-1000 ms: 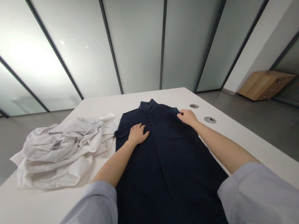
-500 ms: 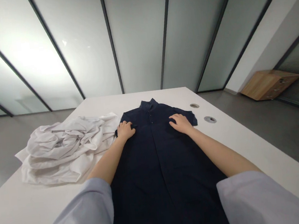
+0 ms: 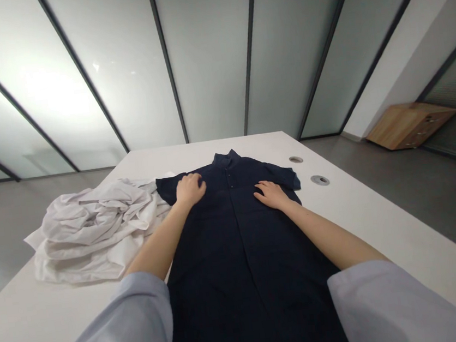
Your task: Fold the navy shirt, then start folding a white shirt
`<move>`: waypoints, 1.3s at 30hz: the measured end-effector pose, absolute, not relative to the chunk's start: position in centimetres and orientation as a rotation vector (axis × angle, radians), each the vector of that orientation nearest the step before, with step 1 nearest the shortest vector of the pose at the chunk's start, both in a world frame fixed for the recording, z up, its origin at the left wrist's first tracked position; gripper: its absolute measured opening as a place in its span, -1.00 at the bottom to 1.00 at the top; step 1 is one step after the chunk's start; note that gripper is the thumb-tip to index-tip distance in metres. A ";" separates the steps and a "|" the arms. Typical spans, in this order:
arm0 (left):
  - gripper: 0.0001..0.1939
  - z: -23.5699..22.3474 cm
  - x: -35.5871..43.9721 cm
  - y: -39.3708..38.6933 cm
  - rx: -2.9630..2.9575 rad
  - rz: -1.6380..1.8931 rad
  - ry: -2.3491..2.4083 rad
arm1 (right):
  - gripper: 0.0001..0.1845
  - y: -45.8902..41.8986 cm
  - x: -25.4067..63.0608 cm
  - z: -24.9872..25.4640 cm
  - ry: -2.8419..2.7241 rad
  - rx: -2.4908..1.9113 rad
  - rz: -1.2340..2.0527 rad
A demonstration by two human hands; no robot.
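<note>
A dark navy short-sleeved shirt point(image 3: 217, 260) lies spread front side up, its collar at the far end and its hem toward me. Near the shirt's left shoulder is my left hand point(image 3: 190, 189), open, with its fingers slightly bent and apart over the fabric. My right hand point(image 3: 272, 194) rests open on the right side of the chest, fingers spread. The left sleeve point(image 3: 166, 189) reaches out over the edge of a crumpled white cloth pile point(image 3: 98, 229). On the right, the other sleeve point(image 3: 288, 178) lies flat on the table.
The white table point(image 3: 375, 236) has two round cable holes, a farther one point(image 3: 296, 159) and a nearer one point(image 3: 320, 181), along its right side. Frosted glass panels point(image 3: 207, 58) stand behind it. A wooden drawer cabinet point(image 3: 410, 125) is on the floor at right.
The left sleeve now lies stretched out to the left, over the white cloth. My left hand has moved slightly up; my right hand has shifted a little down and inward on the chest.
</note>
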State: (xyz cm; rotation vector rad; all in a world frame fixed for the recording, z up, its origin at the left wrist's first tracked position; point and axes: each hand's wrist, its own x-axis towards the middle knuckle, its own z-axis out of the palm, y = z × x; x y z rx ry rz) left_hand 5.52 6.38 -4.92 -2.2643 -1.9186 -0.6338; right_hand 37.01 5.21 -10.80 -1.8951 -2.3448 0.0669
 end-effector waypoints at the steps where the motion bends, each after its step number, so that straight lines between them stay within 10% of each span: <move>1: -0.53 -5.9 6.3 6.1 -2.347 -0.455 -1.935 | -0.39 5.2 36.9 -10.8 -2.335 -1.927 0.075; 9: -0.17 -10.4 6.0 6.4 -2.350 -0.012 -2.184 | -0.14 5.5 36.5 -10.6 -2.215 -2.206 0.192; 39: -0.25 -10.7 6.0 6.1 -2.466 -0.103 -2.023 | -0.19 6.1 36.9 -11.3 -2.131 -2.199 0.142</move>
